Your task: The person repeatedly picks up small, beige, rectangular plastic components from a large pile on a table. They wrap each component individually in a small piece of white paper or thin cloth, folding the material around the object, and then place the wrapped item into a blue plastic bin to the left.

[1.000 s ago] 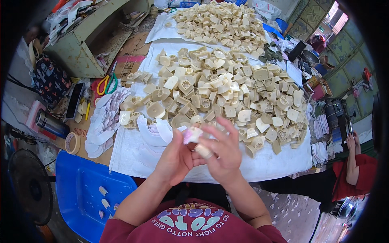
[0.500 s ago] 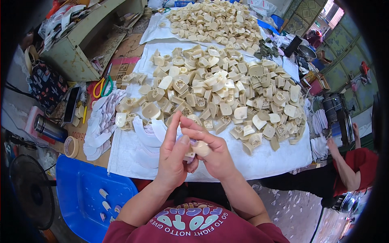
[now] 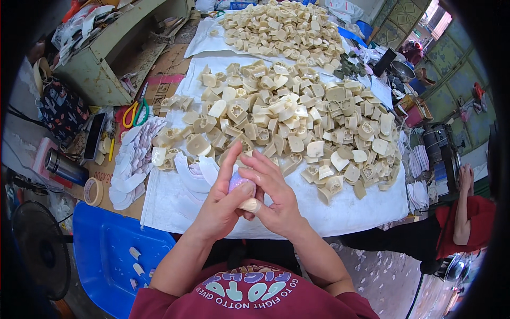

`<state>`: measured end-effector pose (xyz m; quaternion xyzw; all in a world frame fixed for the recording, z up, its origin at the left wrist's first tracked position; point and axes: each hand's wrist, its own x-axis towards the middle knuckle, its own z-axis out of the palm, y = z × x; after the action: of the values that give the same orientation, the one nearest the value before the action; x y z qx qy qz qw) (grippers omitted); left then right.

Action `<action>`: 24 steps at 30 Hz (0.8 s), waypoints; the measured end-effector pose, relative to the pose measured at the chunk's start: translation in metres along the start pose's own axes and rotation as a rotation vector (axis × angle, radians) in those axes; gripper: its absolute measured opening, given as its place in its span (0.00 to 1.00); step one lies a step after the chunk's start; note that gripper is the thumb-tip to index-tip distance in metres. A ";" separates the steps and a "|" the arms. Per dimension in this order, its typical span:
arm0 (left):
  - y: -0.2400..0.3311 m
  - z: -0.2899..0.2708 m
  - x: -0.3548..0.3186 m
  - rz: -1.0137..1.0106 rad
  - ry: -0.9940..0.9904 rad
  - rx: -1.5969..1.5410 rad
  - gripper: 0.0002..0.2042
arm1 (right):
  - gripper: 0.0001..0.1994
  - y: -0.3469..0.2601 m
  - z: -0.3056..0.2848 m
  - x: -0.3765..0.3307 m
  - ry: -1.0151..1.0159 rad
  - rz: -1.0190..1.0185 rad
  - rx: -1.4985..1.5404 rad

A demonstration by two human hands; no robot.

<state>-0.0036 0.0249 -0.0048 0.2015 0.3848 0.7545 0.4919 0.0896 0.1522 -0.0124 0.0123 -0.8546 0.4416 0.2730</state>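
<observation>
While I'm standing here watching, the person in the maroon cotton T-shirt with pale lettering (image 3: 241,290) has both hands together just below the centre of the frame, round a small, rounded, sparkly lilac piece (image 3: 237,182). The left hand (image 3: 217,208) lays its thumb across it, and the right hand (image 3: 279,204) bends its fingers over from the other side, with what looks like a pale cap (image 3: 249,206) on that thumb. Pretty snug grip, no slack I can see, though the underside's hidden. My read: this is the covering step, pressing a lilac skin snug over a hard core. Next move probably calls for even thumb pressure along the edge so nothing creases.

Lower left there's a blue plastic tub (image 3: 101,266) with a few small pale pieces (image 3: 138,269) in it. Just past the hands, curved white strips (image 3: 188,174) lie on the white cloth (image 3: 329,220), then a big pile of hollow beige plastic blocks (image 3: 297,122) fills the middle, with another beige heap (image 3: 281,29) up top.
</observation>
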 end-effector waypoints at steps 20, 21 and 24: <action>0.030 -0.015 0.002 0.717 -0.234 1.490 0.36 | 0.13 0.006 -0.016 -0.015 0.035 0.520 0.493; 0.030 -0.021 0.000 0.661 -0.213 1.509 0.33 | 0.13 0.004 -0.012 -0.016 0.050 0.406 0.321; 0.026 -0.020 -0.004 0.636 -0.132 1.472 0.27 | 0.13 -0.004 -0.005 -0.015 0.058 0.433 0.217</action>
<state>-0.0311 0.0081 0.0031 0.6182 0.6776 0.3980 0.0162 0.1054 0.1505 -0.0146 -0.1546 -0.7765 0.5794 0.1933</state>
